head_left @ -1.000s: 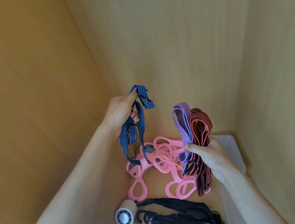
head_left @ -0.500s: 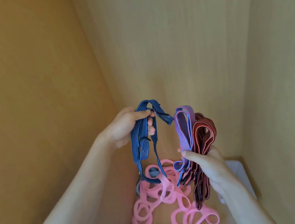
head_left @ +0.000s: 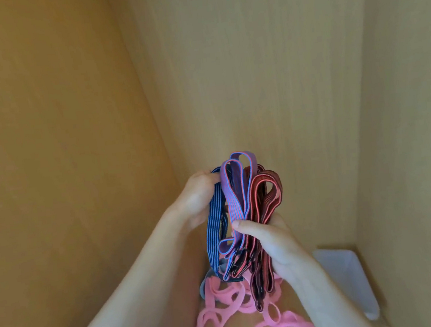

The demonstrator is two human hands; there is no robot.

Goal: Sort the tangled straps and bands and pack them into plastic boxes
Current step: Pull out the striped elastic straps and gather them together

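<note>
- While both hands are up in front of the wooden walls, the left hand grips a blue striped strap.
- Its fingers curl round the top of that strap, and the rest of the strap hangs down in a long loop.
- Beside it, the right hand holds a bunch of folded bands.
- The purple band is on the left of the bunch and touches the blue strap.
- The dark red bands are on the right of the bunch.
- The right thumb presses on the front of the purple band, while the other right fingers are hidden behind the bunch.
- Loops stick up above both hands, and the ends hang down below them.
- Under the hands, a pink band with many rings lies in a tangle on the wooden surface.
- A white plastic box sits low in the right corner, near the pink band.
- Only one side of the box shows, so I cannot tell what is in it.
</note>
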